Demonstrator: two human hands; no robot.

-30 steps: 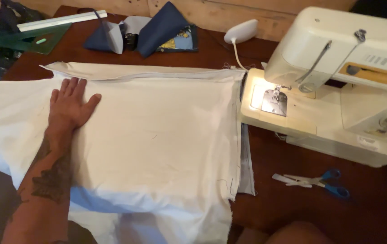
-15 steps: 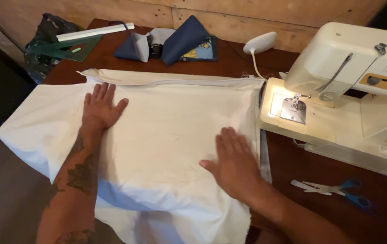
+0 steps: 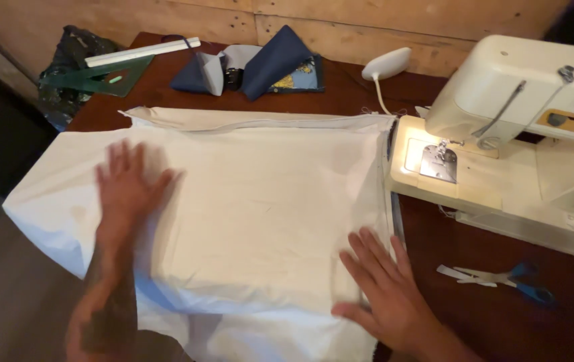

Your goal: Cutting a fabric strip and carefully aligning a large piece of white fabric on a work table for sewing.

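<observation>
A large white cloth (image 3: 260, 208) lies folded and spread over the dark wooden table. My left hand (image 3: 126, 184) rests flat on its left part, fingers spread, blurred by motion. My right hand (image 3: 381, 288) presses flat on the cloth's near right corner, fingers apart, close to the right edge. Neither hand grips anything.
A cream sewing machine (image 3: 515, 134) with its lamp lit stands to the right of the cloth. Blue-handled scissors (image 3: 508, 278) lie on the table (image 3: 448, 234) near my right hand. At the back are folded blue fabric (image 3: 260, 67), a white ruler (image 3: 143, 51), a green set square (image 3: 92, 77) and a white lamp head (image 3: 386, 64).
My right hand came into view and slid to the cloth's near right corner. My left hand moved down and toward me across the cloth.
</observation>
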